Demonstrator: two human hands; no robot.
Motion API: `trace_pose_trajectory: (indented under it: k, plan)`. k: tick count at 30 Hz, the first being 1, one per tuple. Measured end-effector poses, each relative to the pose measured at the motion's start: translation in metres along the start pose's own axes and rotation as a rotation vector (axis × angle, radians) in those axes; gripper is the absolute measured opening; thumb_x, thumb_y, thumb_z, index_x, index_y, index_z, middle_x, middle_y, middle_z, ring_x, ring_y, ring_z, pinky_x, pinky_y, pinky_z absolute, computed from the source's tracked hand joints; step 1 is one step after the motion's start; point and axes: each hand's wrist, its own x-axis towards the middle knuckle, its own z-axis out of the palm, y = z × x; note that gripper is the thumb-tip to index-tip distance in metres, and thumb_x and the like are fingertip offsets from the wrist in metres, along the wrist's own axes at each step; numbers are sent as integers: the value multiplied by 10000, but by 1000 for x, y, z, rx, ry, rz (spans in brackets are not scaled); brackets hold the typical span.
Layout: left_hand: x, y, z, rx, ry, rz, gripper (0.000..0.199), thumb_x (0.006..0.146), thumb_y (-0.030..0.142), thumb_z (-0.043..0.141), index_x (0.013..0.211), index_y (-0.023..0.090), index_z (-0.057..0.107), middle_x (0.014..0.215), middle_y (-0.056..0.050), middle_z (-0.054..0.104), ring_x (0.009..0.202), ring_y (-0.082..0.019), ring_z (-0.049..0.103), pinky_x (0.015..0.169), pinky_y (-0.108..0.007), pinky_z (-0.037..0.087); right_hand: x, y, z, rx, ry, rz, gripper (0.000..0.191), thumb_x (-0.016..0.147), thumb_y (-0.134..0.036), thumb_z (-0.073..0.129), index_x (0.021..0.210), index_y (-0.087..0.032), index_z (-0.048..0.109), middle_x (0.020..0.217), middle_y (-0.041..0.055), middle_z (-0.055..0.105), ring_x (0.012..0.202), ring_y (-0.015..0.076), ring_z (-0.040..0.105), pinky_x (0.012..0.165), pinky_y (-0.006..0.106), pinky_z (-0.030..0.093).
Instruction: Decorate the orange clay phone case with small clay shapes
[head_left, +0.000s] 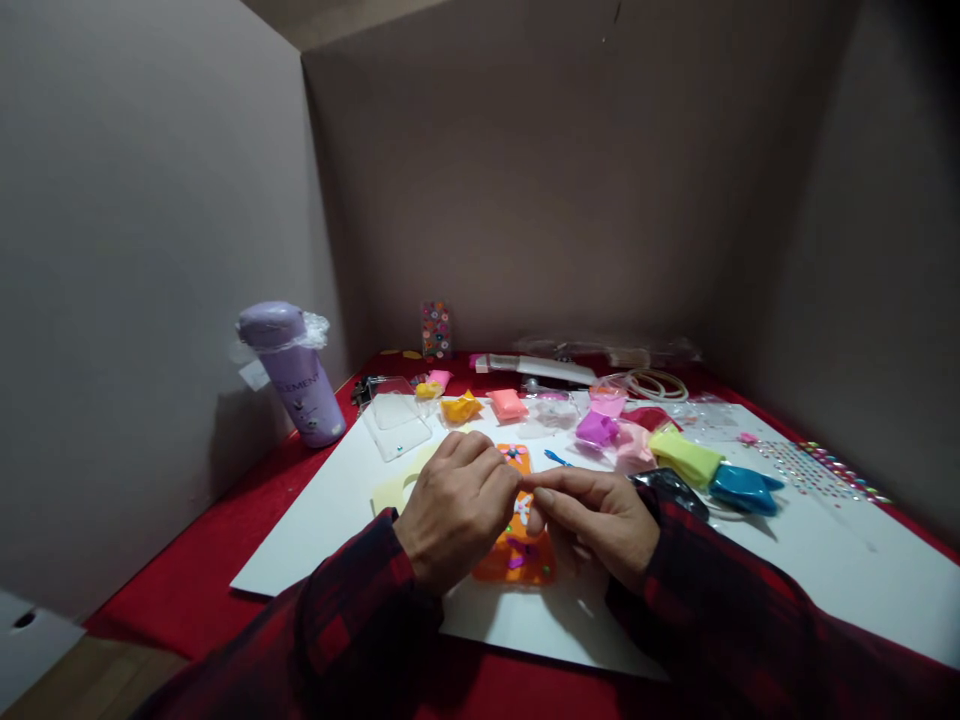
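An orange phone case (pixel 491 572) decorated with small clay flowers lies on the white board in front of me. Above its left side is my left hand (pixel 463 505), fingers curled and closed. My right hand (pixel 596 515) comes in from the other side, thumb and index finger pinched together. The fingertips of both hands meet over the case. Whatever they pinch is too small or too hidden to name. A pink and white flower (pixel 523 508) and a purple clay shape (pixel 519 553) show on the case. Just beyond the right hand lies a blue tool (pixel 556 458).
Packets of coloured clay, including yellow (pixel 686 457) and blue (pixel 745 488), lie along the board's (pixel 315 540) back and right. A clear case (pixel 397 425) stands back left. Rhinestone sheets (pixel 817 470) lie far right. A purple tumbler (pixel 300 380) stands on the red cloth (pixel 202 540).
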Motion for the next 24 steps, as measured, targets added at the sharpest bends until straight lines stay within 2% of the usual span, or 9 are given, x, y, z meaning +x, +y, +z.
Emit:
trace_pose_trajectory:
  k: [8,13,16,21,24]
  plan:
    - [4,-4,-3,-130,63,-96,124,817,115,480,713,141,543,654,-32,566,699,-157,464,683,-327,403,-1,-2,2,-15,35,8,296,752,-371,614,930,-138,658,598,12,630,312,36,458,323,157,214]
    - [3,-11,-12,-316,140,-234,66,797,109,526,743,143,545,702,-21,560,721,-141,471,698,-303,394,-1,-3,2,-13,63,2,289,751,-372,621,919,-139,656,593,8,626,307,30,451,321,155,228]
    - [3,-14,-16,-478,153,-435,61,785,146,556,726,141,568,725,-22,569,723,-131,497,695,-283,395,-1,-3,2,4,97,17,277,737,-382,640,887,-149,652,582,-5,616,316,21,447,328,141,237]
    - [6,-16,-17,-997,7,-902,111,737,238,620,731,133,582,688,11,564,640,-90,494,623,-228,393,-1,-3,1,-23,108,31,287,733,-391,638,890,-152,654,575,-3,614,323,32,437,316,155,272]
    - [7,-18,-16,-1187,-19,-1028,128,691,224,651,690,121,576,653,28,542,611,-70,468,616,-210,380,-1,-2,2,-4,92,32,279,735,-384,638,884,-148,647,580,-5,612,323,26,432,322,153,300]
